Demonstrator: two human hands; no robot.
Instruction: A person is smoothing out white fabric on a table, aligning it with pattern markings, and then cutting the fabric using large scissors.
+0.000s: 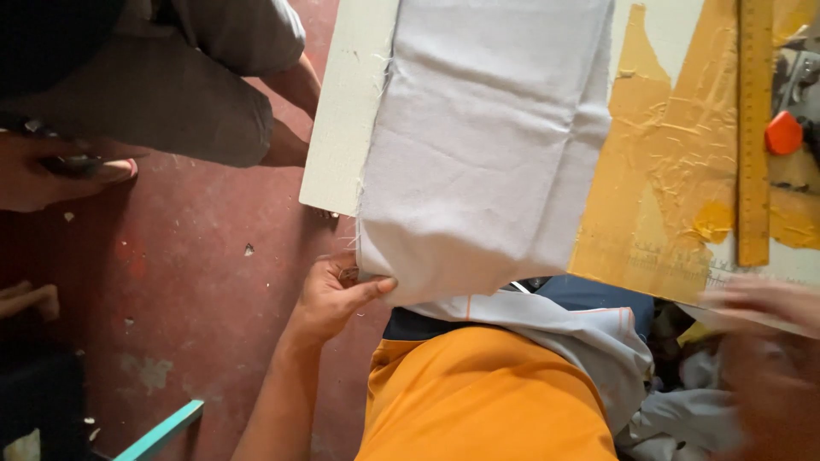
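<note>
Orange-clad lap [487, 401] fills the lower centre, nearest the camera. Above it, grey fabric [487, 145] lies flat on the table [346, 111], its near edge hanging over the table edge toward the lap.

Hand status:
- Left hand [337, 294]: thumb and fingers pinched together on the fabric's near-left corner, just below the table edge.
- Right hand [760, 303]: blurred, at the table's near-right edge, beside the fabric but apparently not on it; whether apart or closed cannot be told.

Step in hand (judged): positioning/squaring the fabric on the table, w/ left corner held as the control pt. The cloth shows creases across the middle, so it is not yet laid smooth.

Next move calls for (judged): even tension at the near edge from both sides, and the right hand settled on the cloth before any marking.

Surroundings:
- Yellow wooden ruler [754, 128] lies lengthwise on the table's right side, well apart from the fabric.
- Orange knob [783, 134] just right of the ruler, part of a machine at frame edge.
- Worn yellow-brown tape patches [675, 171] cover the table right of the fabric.
- More grey cloth [598, 329] bunched below the table edge.
- Another person's leg [171, 85] crouched on the red floor [196, 290], upper left, clear of the work.

Obstruction: bunched cloth under the edge may snag the overhang.
</note>
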